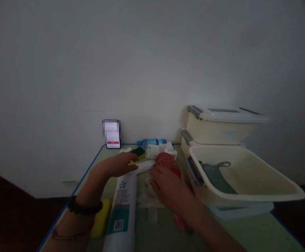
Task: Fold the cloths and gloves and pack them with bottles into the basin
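Observation:
My left hand reaches over the table with thumb and fingers apart, holding nothing I can see. Its fingertips are close to a green-and-yellow sponge and a narrow white item. Below it lies a long white package with a teal label; a yellow block, perhaps a sponge, is beside that. Stretched out over the middle, my right hand has its fingers apart. It partly covers a red checked item of unclear kind and is next to a crumpled clear plastic piece.
On the right, an uncovered cream bin contains a green cloth-like item. Behind it stands a lidded bin. A lit phone leans on the wall. A blue-labelled bottle and white packets lie at the back.

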{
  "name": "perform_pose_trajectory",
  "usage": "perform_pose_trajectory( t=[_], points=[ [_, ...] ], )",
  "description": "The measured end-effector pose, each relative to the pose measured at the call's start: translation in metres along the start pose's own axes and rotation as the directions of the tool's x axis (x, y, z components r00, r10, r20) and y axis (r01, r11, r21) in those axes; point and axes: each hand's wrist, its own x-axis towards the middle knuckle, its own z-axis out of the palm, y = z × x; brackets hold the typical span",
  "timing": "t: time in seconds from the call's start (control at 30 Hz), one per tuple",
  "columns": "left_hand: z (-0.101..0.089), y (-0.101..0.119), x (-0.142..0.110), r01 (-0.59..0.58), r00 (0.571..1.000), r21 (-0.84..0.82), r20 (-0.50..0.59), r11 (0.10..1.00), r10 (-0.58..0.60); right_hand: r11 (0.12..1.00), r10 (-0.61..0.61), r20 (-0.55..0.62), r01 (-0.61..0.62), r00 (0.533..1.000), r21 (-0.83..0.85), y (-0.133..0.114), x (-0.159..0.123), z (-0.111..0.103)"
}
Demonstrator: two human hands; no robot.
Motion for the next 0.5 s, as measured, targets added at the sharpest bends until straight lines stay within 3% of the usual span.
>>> perform_pose_trajectory(
  t=[0.2, 0.37, 0.43, 0.5],
  points=[
    [0.025, 0.001, 0.019, 0.014, 0.999, 0.043, 0.046, 0.999, -0.016, 0.997, -0.044, 0.056, 0.04, 0.997, 0.073, 0.017, -0.03, 0.041],
    [0.041, 0.009, 0.029, 0.013, 1.0, 0.066, 0.014, 0.998, -0.014, 0.997, -0.071, 0.005, 0.071, 0.998, -0.044, 0.02, -0.029, 0.043],
    [0.038, 0.012, 0.028, 0.002, 1.0, 0.061, 0.014, 0.998, -0.002, 0.997, -0.08, -0.125, 0.079, 0.989, -0.017, 0.02, -0.026, 0.036],
    [0.029, 0.016, 0.023, -0.043, 0.999, 0.039, 0.036, 0.998, 0.041, 0.996, -0.049, -0.35, 0.071, 0.936, 0.048, 0.021, -0.025, 0.027]
  ],
)
